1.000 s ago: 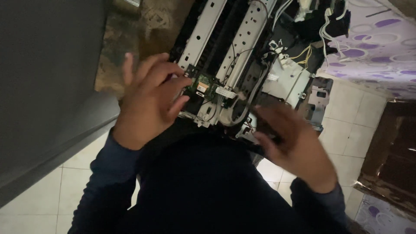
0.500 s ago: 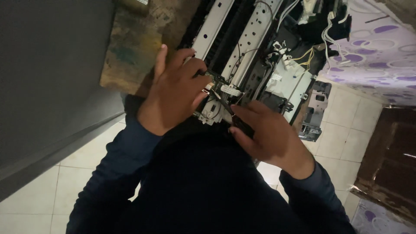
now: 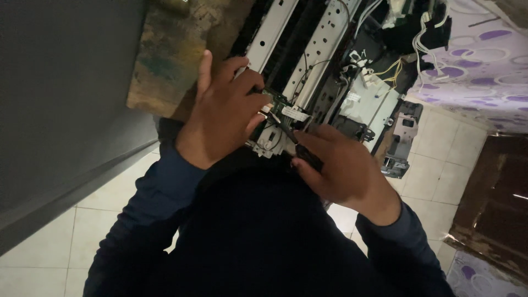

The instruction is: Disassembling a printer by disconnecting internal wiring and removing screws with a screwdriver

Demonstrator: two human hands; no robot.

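Observation:
An opened printer (image 3: pixel 308 60) with pale metal rails, wires and a metal box lies in front of me. My left hand (image 3: pixel 220 115) rests on its near end, fingertips pinching at a small green circuit board (image 3: pixel 279 100) beside a white tab (image 3: pixel 295 114). My right hand (image 3: pixel 341 170) is closed around a dark screwdriver (image 3: pixel 300 149). The screwdriver's thin shaft points up and left to the spot just below the board. The two hands almost touch. My dark sleeves and torso hide the printer's near edge.
The printer sits on a worn wooden surface (image 3: pixel 165 60). A grey panel (image 3: pixel 60 99) fills the left. Pale floor tiles (image 3: pixel 434 165) lie below. A white cloth with purple circles (image 3: pixel 484 66) hangs top right, dark wooden furniture (image 3: pixel 495 209) stands right, and a loose grey plastic part (image 3: pixel 400 144) sits nearby.
Both hands have come together over the printer's near end. The right hand moved up and left and now holds the screwdriver at the board; the left fingers closed down onto the board.

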